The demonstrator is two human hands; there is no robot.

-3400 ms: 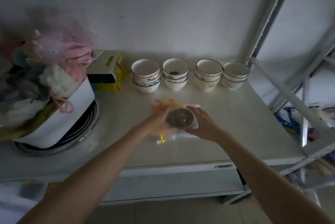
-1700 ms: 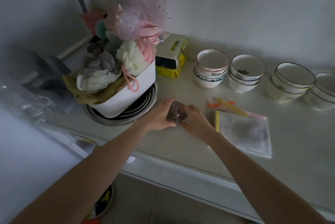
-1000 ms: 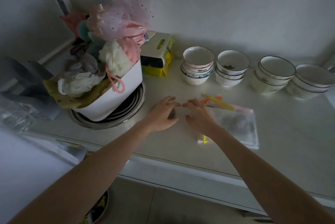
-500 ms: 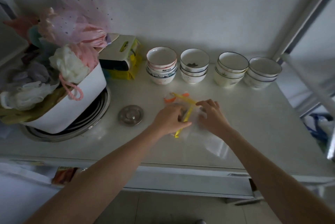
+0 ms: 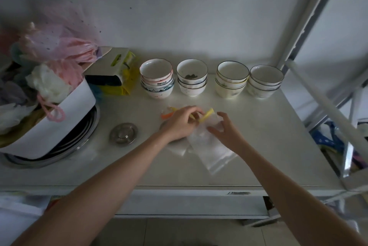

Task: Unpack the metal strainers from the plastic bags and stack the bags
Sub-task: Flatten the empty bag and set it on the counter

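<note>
Freed from its bag since a moment ago, one metal strainer [image 5: 123, 133] is lying alone on the white table [image 5: 258, 126] while my left hand [image 5: 180, 124] is pinching the yellow-zip plastic bag [image 5: 211, 146] and my right hand [image 5: 227, 130], fingers spread, is pressing it.

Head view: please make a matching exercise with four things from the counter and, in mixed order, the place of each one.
1. metal strainer
2. plastic bag
3. white tub
4. bowl stacks

a. along the wall
b. under both hands
c. far left, full of cloths
d. alone, between tub and left hand

Pairs: 1-d, 2-b, 3-c, 4-a
</note>
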